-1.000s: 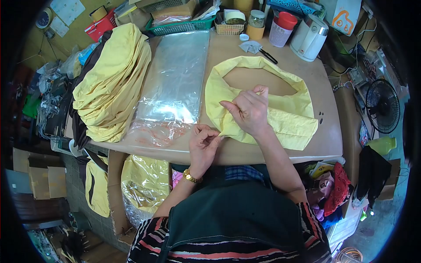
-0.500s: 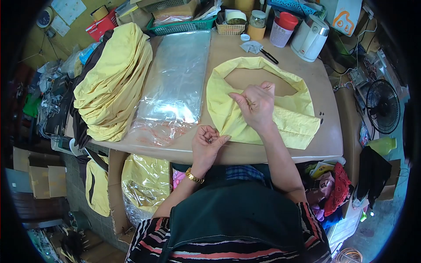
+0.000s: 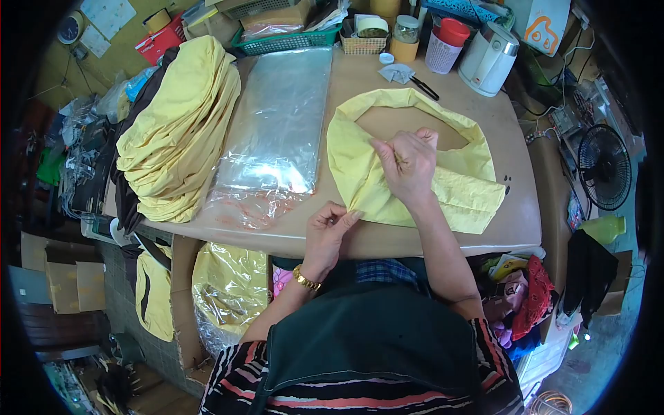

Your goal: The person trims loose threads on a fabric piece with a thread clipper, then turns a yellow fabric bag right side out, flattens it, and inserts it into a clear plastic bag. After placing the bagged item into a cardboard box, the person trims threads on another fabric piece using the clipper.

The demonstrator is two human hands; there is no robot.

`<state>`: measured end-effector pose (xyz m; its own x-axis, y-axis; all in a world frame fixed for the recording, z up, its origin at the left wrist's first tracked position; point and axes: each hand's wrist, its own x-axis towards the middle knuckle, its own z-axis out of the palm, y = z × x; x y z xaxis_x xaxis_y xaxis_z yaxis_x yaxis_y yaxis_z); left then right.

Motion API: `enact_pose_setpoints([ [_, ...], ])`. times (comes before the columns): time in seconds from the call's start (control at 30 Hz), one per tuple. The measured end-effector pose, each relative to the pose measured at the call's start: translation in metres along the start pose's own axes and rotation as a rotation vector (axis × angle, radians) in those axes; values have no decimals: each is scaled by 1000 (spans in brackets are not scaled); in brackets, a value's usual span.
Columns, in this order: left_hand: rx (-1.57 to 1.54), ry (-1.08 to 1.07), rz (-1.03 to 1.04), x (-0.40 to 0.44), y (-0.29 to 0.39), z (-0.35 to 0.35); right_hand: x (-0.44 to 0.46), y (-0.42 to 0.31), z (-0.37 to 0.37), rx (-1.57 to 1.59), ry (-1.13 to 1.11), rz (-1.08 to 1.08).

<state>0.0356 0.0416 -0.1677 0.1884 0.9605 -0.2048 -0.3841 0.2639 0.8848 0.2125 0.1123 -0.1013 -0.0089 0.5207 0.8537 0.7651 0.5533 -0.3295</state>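
Observation:
A yellow strip of cloth (image 3: 349,138) lies curled into a loop on the table, its wide flat end to the right. My left hand (image 3: 325,232) pinches the cloth's near left edge between thumb and fingers, where the fabric gathers into small creases. Over the middle of the loop, my right hand (image 3: 409,166) is closed in a fist with the thumb towards the left. Whatever its curled fingers hold, if anything, cannot be made out. Left of the cloth is a stack of clear plastic bags (image 3: 280,117).
A large heap of yellow cloth (image 3: 180,131) covers the table's left side. Along the back stand a green basket (image 3: 287,43), a glass jar (image 3: 406,31), a white kettle (image 3: 490,61) and a small black-handled tool (image 3: 425,88). A black fan (image 3: 603,167) is at the right.
My right hand has shifted slightly to the right over the cloth. My left hand keeps its pinch and has moved a little; the cloth's left side has shifted slightly.

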Motion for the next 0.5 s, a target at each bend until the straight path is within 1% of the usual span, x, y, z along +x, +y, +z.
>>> enact_pose_setpoints([
  [0.03,148,-9,204,0,-2,0,1,1,-1,-51,-3,25],
  [0.07,150,-9,203,-1,-4,2,0,2,-1,-50,-2,27],
  [0.13,413,71,581,-4,-6,7,-1,4,1,-75,4,116],
  [0.17,415,72,581,-5,-5,7,-2,4,3,-73,4,116],
  [0.23,600,51,704,-8,0,7,-3,5,6,-61,47,100],
  [0.27,597,49,707,-9,-5,-3,-2,6,5,-64,49,97],
  [0.3,643,6,722,-9,-16,-21,-1,9,3,-21,42,66],
  [0.33,688,-40,738,-7,-13,-24,1,11,1,21,36,35],
  [0.37,685,-48,739,-2,-12,-24,2,6,-3,66,-64,-23],
  [0.4,743,106,911,1,7,-11,1,-5,-7,111,-166,-77],
  [0.43,764,140,977,5,19,-5,-2,-14,-6,102,-166,-73],
  [0.5,806,220,1107,13,45,8,-8,-28,-7,252,-272,-89],
])
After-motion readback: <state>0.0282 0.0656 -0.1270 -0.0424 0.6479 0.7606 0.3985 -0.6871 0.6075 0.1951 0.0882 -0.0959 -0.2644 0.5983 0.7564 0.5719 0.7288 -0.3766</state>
